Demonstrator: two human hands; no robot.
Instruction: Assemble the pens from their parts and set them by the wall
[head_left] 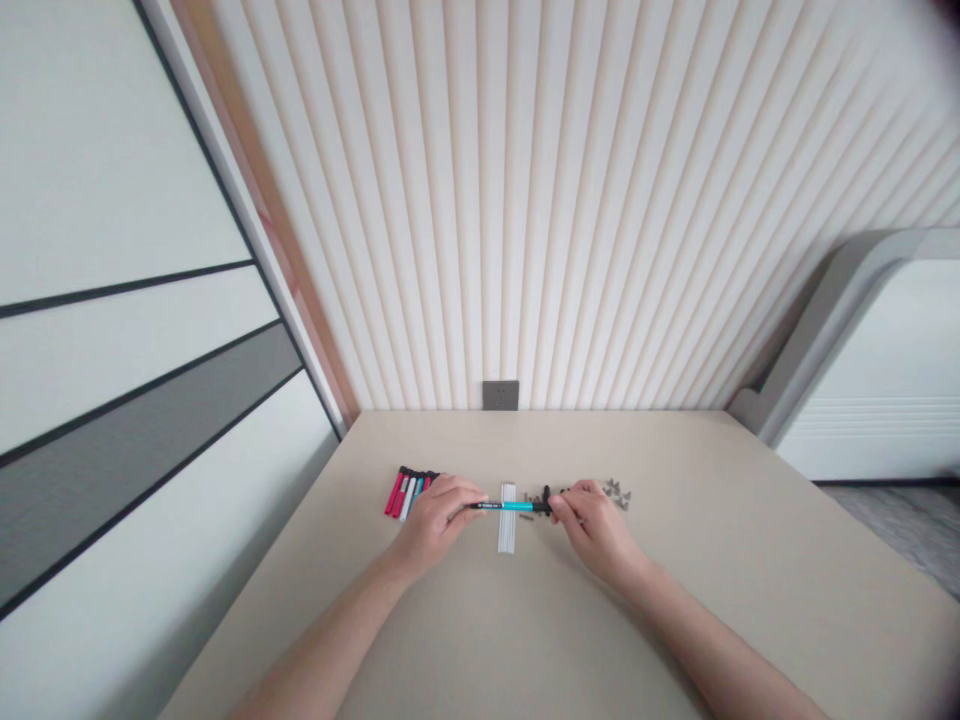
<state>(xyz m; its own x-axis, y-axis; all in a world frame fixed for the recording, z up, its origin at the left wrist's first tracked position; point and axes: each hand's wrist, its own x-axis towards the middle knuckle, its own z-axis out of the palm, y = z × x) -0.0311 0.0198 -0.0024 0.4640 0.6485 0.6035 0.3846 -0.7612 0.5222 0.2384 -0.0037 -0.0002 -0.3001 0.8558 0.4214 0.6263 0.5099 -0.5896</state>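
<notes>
The left hand [435,525] held the teal pen [510,506] in a narrow grip, and the right hand [596,530] pinched its dark end, above white sticks [507,530] mid-worktop [480,640]. Other pens [405,495] lay grouped at left; small grey metal pieces [616,492] lay ungathered at right.

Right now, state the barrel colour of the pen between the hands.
The pen: teal with black ends, best in the head view.

Left hand [437,522], right hand [592,530], gripping teal marker [510,506]
</notes>
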